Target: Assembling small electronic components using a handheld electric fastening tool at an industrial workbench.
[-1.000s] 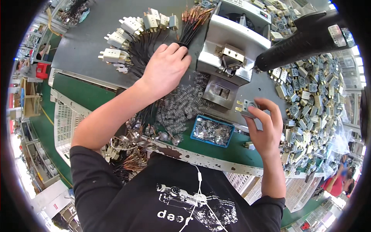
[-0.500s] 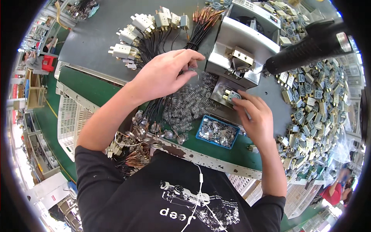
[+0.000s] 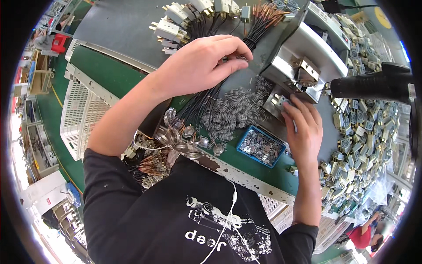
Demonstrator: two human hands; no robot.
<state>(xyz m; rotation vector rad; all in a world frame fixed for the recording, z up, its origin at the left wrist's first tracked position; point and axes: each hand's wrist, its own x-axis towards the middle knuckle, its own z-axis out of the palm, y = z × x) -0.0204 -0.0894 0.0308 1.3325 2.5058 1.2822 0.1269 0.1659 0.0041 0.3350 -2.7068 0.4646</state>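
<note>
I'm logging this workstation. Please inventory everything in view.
Table: one, grey, centre
Corded plugs: several, cream, top centre
Copper-tipped bundle: one, black, top centre
Press: one, silver, upper right
Tapered tool: one, black, right
Springs: many, grey, centre
Tray: one, blue, below press
Metal bits: many, silver, in tray
Loose housings: many, grey-cream, right
Crates: several, white, left, lower right
Single plug: one, pale, below press
Left hand: one, bare, centre
Right hand: one, bare, at plug
</note>
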